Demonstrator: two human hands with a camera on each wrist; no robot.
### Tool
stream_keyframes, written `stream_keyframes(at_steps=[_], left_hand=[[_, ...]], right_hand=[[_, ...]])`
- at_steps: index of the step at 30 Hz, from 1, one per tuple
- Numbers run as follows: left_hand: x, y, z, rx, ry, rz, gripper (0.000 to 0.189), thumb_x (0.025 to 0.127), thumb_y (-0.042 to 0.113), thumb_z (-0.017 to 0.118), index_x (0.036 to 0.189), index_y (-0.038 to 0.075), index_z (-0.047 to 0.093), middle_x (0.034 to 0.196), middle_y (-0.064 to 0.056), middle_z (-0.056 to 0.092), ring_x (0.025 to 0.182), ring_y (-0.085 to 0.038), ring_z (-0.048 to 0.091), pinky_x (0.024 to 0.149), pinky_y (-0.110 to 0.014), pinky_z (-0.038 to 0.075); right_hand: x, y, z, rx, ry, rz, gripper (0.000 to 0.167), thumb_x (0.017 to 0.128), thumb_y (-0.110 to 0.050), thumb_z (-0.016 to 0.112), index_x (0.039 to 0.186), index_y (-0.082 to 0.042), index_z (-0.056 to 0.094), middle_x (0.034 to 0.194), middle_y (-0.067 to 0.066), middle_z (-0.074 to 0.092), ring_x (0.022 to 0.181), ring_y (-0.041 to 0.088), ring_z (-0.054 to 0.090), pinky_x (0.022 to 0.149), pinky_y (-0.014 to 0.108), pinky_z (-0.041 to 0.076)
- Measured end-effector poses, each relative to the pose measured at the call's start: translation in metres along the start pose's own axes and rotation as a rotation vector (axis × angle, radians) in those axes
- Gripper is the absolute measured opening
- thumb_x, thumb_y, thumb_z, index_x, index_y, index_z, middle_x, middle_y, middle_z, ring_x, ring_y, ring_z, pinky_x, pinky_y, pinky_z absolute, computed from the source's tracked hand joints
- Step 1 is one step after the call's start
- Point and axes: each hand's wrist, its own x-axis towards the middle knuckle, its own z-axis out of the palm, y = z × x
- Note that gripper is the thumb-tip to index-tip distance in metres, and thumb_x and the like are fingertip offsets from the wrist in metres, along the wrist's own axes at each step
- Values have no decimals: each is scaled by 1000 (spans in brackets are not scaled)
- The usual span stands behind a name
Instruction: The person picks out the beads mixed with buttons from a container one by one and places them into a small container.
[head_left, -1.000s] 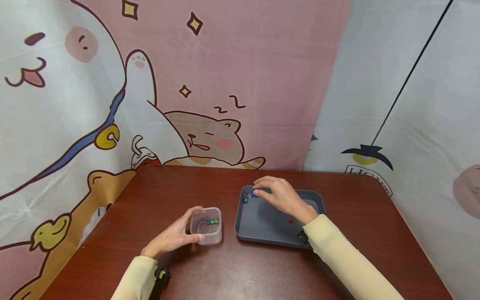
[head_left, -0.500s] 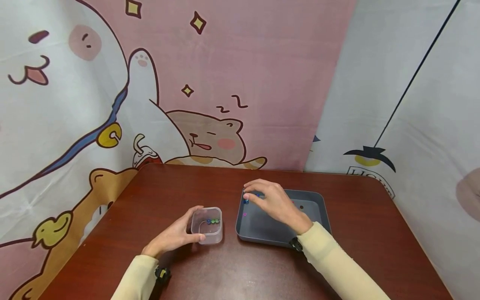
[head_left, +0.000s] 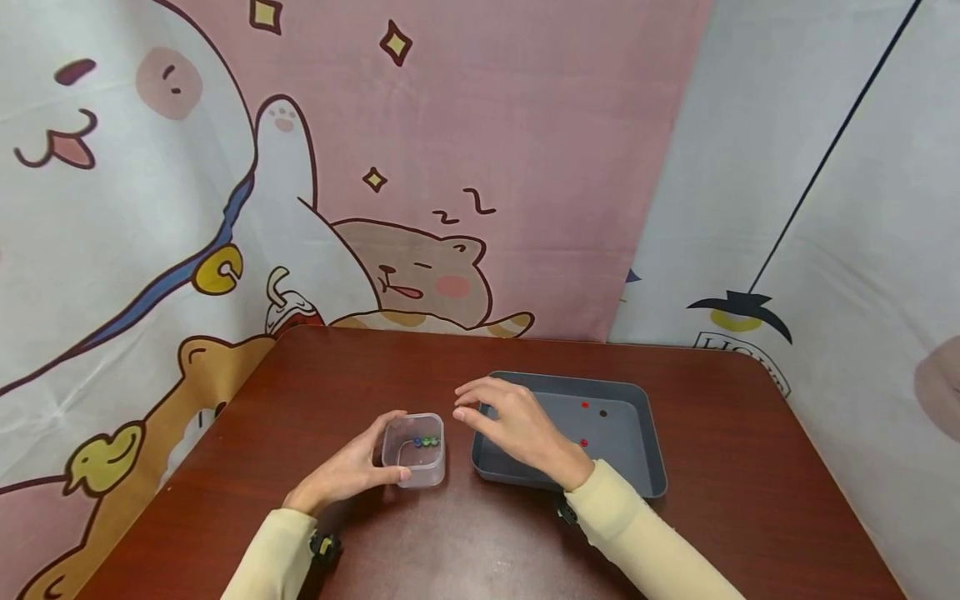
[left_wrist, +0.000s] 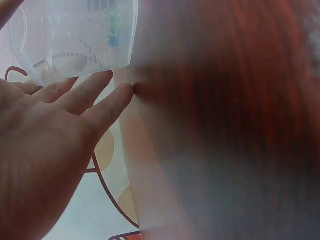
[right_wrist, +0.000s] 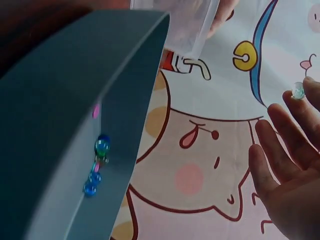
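My left hand (head_left: pixel 352 467) grips a clear square plastic box (head_left: pixel 423 477) on the table, thumb on the near side and fingers on the far side. Several green and blue beads (head_left: pixel 426 442) lie inside it. My right hand (head_left: pixel 517 425) is over the left edge of a grey tray (head_left: pixel 626 437). In the right wrist view its thumb and forefinger pinch a small clear, pale green glass bead (right_wrist: pixel 298 90). That view also shows blue and green beads (right_wrist: pixel 95 177) and a pink one (right_wrist: pixel 95 111) along the tray wall; the hand hides them in the head view.
Red beads (head_left: pixel 584 442) and a dark round piece (head_left: pixel 603 413) lie apart on the tray floor. The brown wooden table (head_left: pixel 750 467) reaches back to a printed cartoon curtain (head_left: pixel 555 167). The tray's raised rim stands between its contents and the box.
My right hand has moved left, from over the tray's far left corner toward the box, uncovering red pieces and a dark piece. The left hand and box stay in place.
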Motion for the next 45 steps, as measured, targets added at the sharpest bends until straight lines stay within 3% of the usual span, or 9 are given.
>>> stream_keyframes(at_steps=[8, 17, 24, 31, 39, 45], left_hand=[[0, -1, 0, 12, -2, 0, 89, 89, 27, 84, 157, 13, 29, 144, -13, 53, 126, -31, 54, 105, -52, 40], [1, -2, -1, 25, 5, -28, 90, 88, 31, 84, 158, 15, 29, 142, -11, 54, 124, -29, 56, 103, -46, 42], [0, -3, -1, 34, -10, -1, 88, 90, 32, 82, 158, 13, 28, 144, -15, 52, 125, -33, 56, 102, -49, 43], [1, 0, -1, 18, -7, -30, 92, 89, 34, 83, 159, 15, 27, 143, -12, 53, 122, -30, 58, 99, -39, 45], [1, -2, -1, 18, -28, 14, 89, 91, 30, 82, 158, 10, 27, 143, -18, 52, 120, -32, 58, 98, -42, 47], [1, -3, -1, 4, -29, 1, 89, 91, 31, 82, 158, 13, 27, 142, -18, 52, 118, -32, 59, 93, -33, 49]], right_hand=[[0, -11, 14, 9, -15, -2, 20, 100, -30, 71, 109, -14, 78, 121, -1, 72, 109, 12, 67, 85, 34, 55], [0, -13, 29, -14, -34, -39, 20, 100, -30, 71, 110, -15, 79, 121, -1, 72, 114, 14, 66, 92, 35, 53], [1, -10, 38, -82, -99, -44, 16, 100, -30, 71, 108, -17, 78, 120, -3, 72, 110, 13, 66, 89, 33, 53], [0, -9, 44, -110, -153, -22, 17, 100, -31, 71, 109, -18, 79, 122, -4, 71, 112, 14, 65, 90, 33, 53], [-2, -5, 50, -159, -204, -28, 20, 99, -31, 72, 109, -15, 79, 125, 1, 71, 117, 18, 65, 97, 37, 52], [-4, -2, 54, -193, -226, -38, 21, 99, -31, 72, 110, -15, 79, 127, 1, 70, 119, 18, 64, 98, 37, 51]])
